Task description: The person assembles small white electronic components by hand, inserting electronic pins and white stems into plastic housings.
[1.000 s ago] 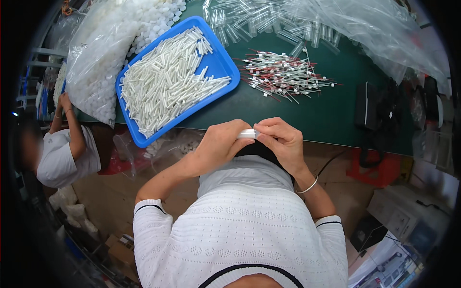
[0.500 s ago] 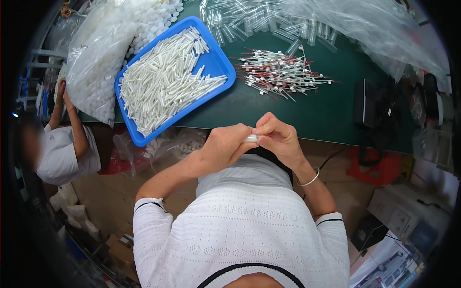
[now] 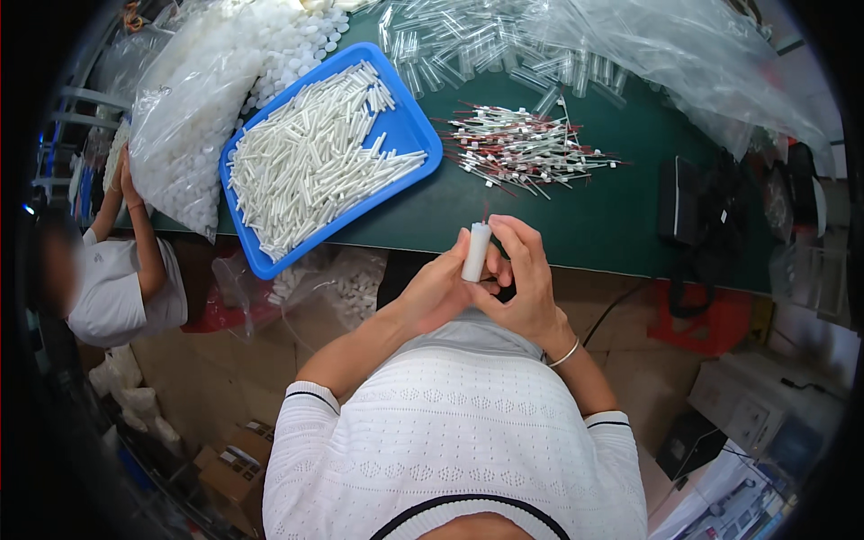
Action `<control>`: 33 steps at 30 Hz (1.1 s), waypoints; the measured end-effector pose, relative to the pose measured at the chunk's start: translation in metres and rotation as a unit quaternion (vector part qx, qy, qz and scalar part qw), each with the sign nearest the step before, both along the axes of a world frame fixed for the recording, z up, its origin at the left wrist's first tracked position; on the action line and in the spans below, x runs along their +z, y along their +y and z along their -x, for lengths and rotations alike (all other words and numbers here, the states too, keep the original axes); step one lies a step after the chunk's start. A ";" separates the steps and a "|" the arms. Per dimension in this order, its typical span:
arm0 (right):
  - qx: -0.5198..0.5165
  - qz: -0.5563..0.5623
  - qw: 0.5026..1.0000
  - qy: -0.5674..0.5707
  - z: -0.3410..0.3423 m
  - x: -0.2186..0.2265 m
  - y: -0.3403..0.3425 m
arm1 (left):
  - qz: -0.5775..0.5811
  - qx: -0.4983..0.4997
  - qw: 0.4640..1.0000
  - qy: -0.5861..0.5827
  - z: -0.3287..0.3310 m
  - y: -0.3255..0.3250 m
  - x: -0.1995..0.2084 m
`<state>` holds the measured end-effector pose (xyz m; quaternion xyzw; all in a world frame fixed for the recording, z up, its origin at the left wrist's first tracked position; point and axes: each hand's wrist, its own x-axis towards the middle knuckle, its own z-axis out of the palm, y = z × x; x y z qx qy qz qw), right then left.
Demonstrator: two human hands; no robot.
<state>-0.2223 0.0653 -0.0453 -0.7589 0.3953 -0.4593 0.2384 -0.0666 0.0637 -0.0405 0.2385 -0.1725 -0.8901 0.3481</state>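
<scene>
White cylinder (image 3: 476, 256) clamped in left fingers (image 3: 457, 255); right fingers (image 3: 522, 236) curled alongside, thumb parted, grip unclear.

"Where is the tray (image 3: 402, 137)?"
"Left of the wire pile (image 3: 526, 142), a corner past the near edge of the tabletop (image 3: 594, 227), rods (image 3: 301, 175) inside."
"The tubes (image 3: 490, 52)?"
"Behind the pile."
"The cylinder (image 3: 476, 254)?"
"Between left hand (image 3: 438, 290) and right hand (image 3: 531, 292), by that edge."

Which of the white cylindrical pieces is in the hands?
The thick white cylinder between the left hand and right hand, with a red strand at its far end; the thinner sticks lie in the blue tray.
</scene>
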 end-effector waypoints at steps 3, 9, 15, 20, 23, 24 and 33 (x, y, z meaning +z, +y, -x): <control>-0.003 0.019 1.000 0.016 -0.001 0.001 0.000 | -0.031 0.007 0.999 0.016 0.001 0.007 -0.001; 0.036 0.004 0.999 0.012 -0.008 0.010 -0.002 | -0.046 0.023 0.998 0.045 -0.009 0.017 -0.005; 0.068 -0.046 0.993 0.090 -0.009 0.023 -0.028 | 0.017 0.143 0.963 -0.230 -0.075 0.039 -0.015; -0.111 0.019 0.975 0.190 0.013 -0.002 -0.064 | 0.486 -0.010 0.431 -0.760 -0.141 0.058 -0.015; -0.105 0.022 0.974 0.199 0.007 -0.014 -0.060 | 0.492 0.066 0.545 -0.676 -0.114 0.036 -0.011; -0.102 0.017 0.975 0.196 0.009 -0.015 -0.056 | 0.526 0.110 0.577 -0.615 -0.096 0.022 -0.010; -0.125 -0.007 0.983 0.130 0.015 -0.008 -0.047 | 0.636 0.121 0.426 -0.632 -0.028 -0.064 -0.024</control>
